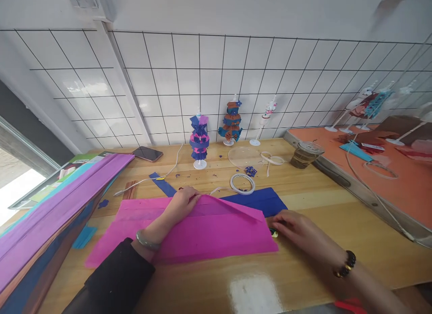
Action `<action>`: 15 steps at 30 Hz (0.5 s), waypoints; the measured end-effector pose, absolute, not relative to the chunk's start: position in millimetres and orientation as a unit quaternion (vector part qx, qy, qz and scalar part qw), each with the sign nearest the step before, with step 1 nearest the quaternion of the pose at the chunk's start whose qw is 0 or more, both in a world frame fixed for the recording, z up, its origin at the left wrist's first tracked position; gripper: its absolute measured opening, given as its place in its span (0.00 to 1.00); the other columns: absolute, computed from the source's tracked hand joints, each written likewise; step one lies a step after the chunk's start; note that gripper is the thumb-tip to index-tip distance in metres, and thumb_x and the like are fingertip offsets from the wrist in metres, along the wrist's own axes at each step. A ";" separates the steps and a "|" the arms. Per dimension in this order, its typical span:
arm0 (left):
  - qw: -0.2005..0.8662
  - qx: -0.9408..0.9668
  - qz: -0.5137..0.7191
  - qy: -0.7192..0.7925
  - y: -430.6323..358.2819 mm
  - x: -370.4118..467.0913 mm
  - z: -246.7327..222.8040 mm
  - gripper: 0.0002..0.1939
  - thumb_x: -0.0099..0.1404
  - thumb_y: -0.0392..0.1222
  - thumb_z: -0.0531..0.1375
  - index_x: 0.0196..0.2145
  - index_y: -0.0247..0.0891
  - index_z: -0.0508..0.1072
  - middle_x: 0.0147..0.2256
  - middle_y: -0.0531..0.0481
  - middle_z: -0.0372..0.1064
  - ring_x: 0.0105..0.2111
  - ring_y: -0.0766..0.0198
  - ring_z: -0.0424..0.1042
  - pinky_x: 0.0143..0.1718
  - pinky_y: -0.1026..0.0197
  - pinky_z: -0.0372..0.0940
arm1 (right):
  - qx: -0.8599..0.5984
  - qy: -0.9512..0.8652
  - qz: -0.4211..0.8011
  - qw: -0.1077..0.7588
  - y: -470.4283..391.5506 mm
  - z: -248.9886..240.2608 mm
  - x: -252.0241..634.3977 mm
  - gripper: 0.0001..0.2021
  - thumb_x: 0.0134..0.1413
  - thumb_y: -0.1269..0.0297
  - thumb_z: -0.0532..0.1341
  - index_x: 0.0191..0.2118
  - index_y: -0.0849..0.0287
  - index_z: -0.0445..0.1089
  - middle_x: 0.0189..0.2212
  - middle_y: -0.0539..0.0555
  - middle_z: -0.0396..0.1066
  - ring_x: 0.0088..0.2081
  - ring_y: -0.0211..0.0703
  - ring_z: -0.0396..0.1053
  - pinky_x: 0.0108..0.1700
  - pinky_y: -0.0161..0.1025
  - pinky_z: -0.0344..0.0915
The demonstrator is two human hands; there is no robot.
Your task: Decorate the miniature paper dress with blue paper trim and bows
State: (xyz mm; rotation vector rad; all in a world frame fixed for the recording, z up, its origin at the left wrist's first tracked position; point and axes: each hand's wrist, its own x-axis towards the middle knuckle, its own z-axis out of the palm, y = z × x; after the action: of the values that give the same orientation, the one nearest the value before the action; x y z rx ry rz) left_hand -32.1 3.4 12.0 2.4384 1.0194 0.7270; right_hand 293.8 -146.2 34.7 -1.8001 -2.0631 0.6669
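A bright pink sheet (216, 237) lies across the wooden table, its upper edge folded over toward its right end. My left hand (182, 203) rests on that upper edge, fingers bent and together on the fold. Just past the sheet's right end is my right hand (292, 226), its fingers pinched together near a small green and yellow item (274, 233); whether they hold anything is hidden. A dark blue sheet (270, 200) sticks out from behind the pink one. Beyond it sits a white roll of tape (242, 184).
Small dressed stands (199, 145) line the tiled wall. A lidded cup (306, 154) stands at the back right beside an orange-topped surface (337, 147). Long purple sheets (67, 197) lie at left, near a phone (147, 154) and a white cable (145, 181).
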 end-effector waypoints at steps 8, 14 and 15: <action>0.193 0.874 0.254 0.367 2.2 -31.9 13.5 0.12 0.64 0.41 0.49 0.32 0.37 0.72 0.31 0.48 0.71 0.34 0.63 0.67 0.38 0.60 0.61 | -0.648 -0.718 0.219 0.130 -153.0 29.1 280.4 0.13 0.58 0.62 0.48 0.32 0.56 0.68 0.34 0.56 0.71 0.36 0.46 0.67 0.38 0.42 0.63; 0.182 0.876 0.250 0.370 5.9 -31.9 8.3 0.12 0.64 0.40 0.50 0.37 0.38 0.73 0.34 0.48 0.72 0.37 0.62 0.69 0.40 0.59 0.62 | -0.677 -0.691 0.227 0.112 -170.7 28.0 320.2 0.13 0.57 0.58 0.50 0.30 0.54 0.69 0.32 0.55 0.71 0.34 0.46 0.68 0.36 0.42 0.65; 0.180 0.875 0.252 0.373 6.9 -31.9 6.8 0.12 0.64 0.40 0.50 0.38 0.38 0.73 0.35 0.47 0.72 0.37 0.62 0.69 0.41 0.59 0.62 | -0.685 -0.686 0.222 0.110 -174.5 25.6 329.7 0.13 0.56 0.58 0.51 0.29 0.54 0.69 0.31 0.55 0.71 0.33 0.46 0.68 0.36 0.42 0.65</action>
State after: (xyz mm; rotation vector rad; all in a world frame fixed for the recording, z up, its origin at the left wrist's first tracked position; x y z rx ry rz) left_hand -31.9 6.9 6.8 2.4711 1.0539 0.7121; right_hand 329.7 -174.5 25.6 -2.0123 -2.0148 0.6520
